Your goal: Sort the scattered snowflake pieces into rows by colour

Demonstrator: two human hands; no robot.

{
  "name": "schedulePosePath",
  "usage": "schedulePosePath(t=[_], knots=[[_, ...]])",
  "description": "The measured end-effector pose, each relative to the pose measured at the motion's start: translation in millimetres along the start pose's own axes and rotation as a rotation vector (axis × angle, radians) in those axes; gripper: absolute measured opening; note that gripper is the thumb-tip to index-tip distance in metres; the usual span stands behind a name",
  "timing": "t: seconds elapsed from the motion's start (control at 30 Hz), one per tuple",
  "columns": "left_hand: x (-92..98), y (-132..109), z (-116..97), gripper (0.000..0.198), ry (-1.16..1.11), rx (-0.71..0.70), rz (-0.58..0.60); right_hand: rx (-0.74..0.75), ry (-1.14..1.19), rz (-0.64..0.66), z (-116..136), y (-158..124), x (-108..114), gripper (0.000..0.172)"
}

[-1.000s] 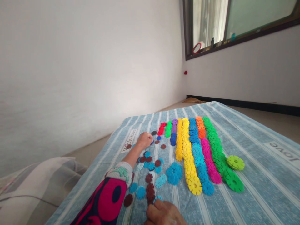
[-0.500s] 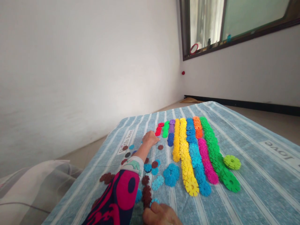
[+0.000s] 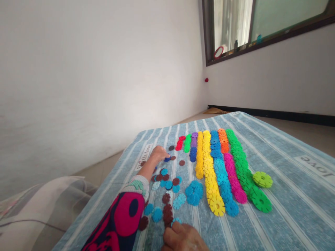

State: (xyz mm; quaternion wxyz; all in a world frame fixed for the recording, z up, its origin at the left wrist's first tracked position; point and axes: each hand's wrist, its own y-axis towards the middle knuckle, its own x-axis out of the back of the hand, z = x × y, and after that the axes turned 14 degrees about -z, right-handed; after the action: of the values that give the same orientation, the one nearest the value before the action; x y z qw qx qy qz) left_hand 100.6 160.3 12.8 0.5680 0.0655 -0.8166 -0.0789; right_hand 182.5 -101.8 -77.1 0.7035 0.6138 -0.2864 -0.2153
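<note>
First speaker: Where is the left hand (image 3: 157, 155) of the person?
Second speaker: It is stretched far over the striped cloth (image 3: 282, 167), with its fingertips at a dark blue notched disc (image 3: 166, 160). The thumb seems to meet the edge of this disc (the hand hides a part of it), so one cannot tell if it is grasped or only touched. Just beyond lies a black disc (image 3: 171, 148).

First speaker: And the right hand (image 3: 184, 238)?
Second speaker: It is at the lower edge of the view, with the fingers bent. The fingertips are at the near end of a column of brown discs (image 3: 168, 213), and a light blue disc (image 3: 177, 220) is just beside them. Whether this hand grasps something, one cannot tell.

First speaker: What is arranged on the cloth?
Second speaker: To the right are overlapping rows, among them a long yellow row (image 3: 209, 174), a magenta row (image 3: 234, 179) and a long green row (image 3: 239, 164). A lime-green disc (image 3: 262, 179) lies near the close end of the green one. A short red row (image 3: 180, 143) is at the far side. Between the brown column and the yellow row there is a cluster of blue discs (image 3: 194, 192).
</note>
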Motion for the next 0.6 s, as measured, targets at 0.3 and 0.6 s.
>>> schedulePosePath(t=[0.3, 0.6], knots=[[-1.6, -7.3, -5.6, 0.016, 0.026, -0.058, 0.040, 0.005, -0.018, 0.076, 1.9, -15.9, -5.2, 0.035], [1.2, -12.6, -12.2, 0.021, 0.050, -0.107, 0.058, 0.007, 0.002, 0.043, 0.1, -8.9, -3.0, 0.034]])
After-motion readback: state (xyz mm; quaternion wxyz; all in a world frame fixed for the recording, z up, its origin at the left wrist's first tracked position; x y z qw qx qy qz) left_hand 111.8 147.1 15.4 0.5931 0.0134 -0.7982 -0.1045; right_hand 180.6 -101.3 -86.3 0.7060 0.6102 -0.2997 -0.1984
